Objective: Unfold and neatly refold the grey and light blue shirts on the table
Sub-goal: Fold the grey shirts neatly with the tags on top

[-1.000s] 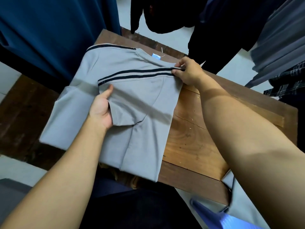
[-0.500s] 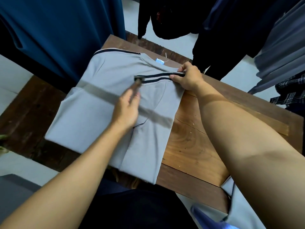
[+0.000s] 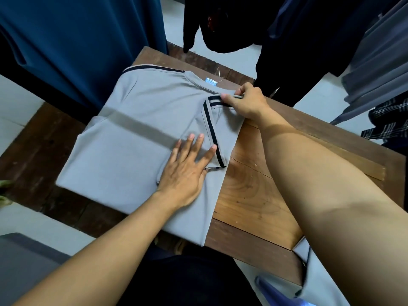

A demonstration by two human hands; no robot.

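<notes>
At the near right corner of the brown wooden table (image 3: 254,191), a pale blue garment with dark trim (image 3: 320,281) hung over the edge, partly hidden by the right forearm. The grey short-sleeved shirt with black stripes (image 3: 132,133) lay on the table's left part, its near hem reaching over the table edge. The left hand (image 3: 185,171) rested flat on it, fingers straight and spread, pressing beside the folded-in sleeve with its black-striped cuff. Farther off, the right hand (image 3: 247,102) pinched the striped shoulder edge between thumb and curled fingers. A small blue label (image 3: 210,81) showed at the collar. Beyond the table hung a dark teal cloth (image 3: 77,40) and black garments (image 3: 298,40).
</notes>
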